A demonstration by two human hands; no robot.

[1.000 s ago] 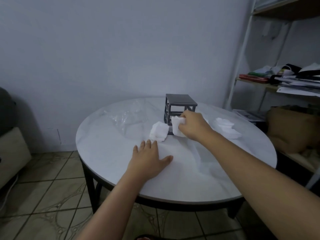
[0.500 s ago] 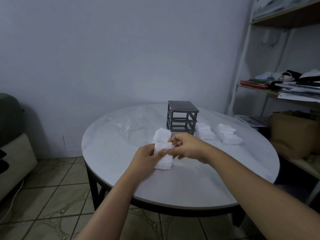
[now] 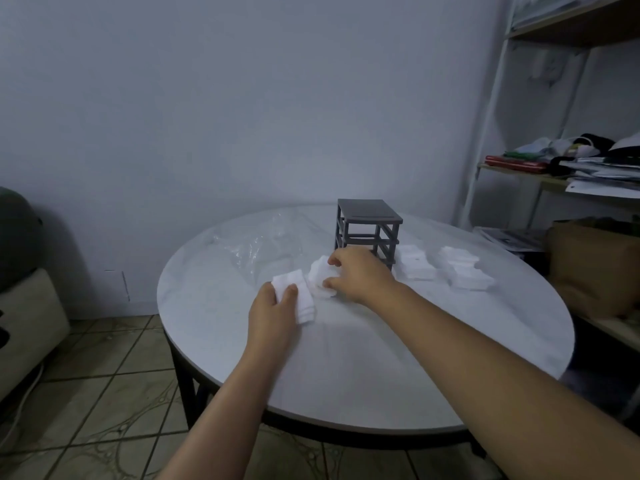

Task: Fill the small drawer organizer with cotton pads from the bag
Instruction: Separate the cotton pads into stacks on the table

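Left hand (image 3: pixel 275 308) now alone holds front pad stack (image 3: pixel 304 306) low over worktop (image 3: pixel 346 358), thumb and fingers curled over its near end. Stack is no longer shared with right hand. Right hand (image 3: pixel 360 275) is moved forward to second pad stack (image 3: pixel 317 275), just in front of grey organizer (image 3: pixel 367 233), and grips it with curled fingers. Organizer stands in same place. Clear bag (image 3: pixel 256 247) lies left of organizer. Third pad stack (image 3: pixel 417 268) and fourth pad stack (image 3: pixel 464 273) lie right of organizer, unmoved.
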